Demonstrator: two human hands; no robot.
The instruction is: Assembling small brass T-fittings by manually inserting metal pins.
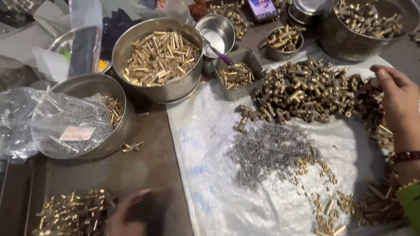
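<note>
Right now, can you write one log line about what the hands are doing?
left hand: blurred, beside heap of small brass parts | right hand: open, on dark brass fittings pile | heap of tiny grey springs: untouched

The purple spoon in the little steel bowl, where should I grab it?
Probably by the purple spoon handle's free end, coming from the lower right. That end sticks out over the rim of the small steel bowl, while the scoop end lies inside.
</note>
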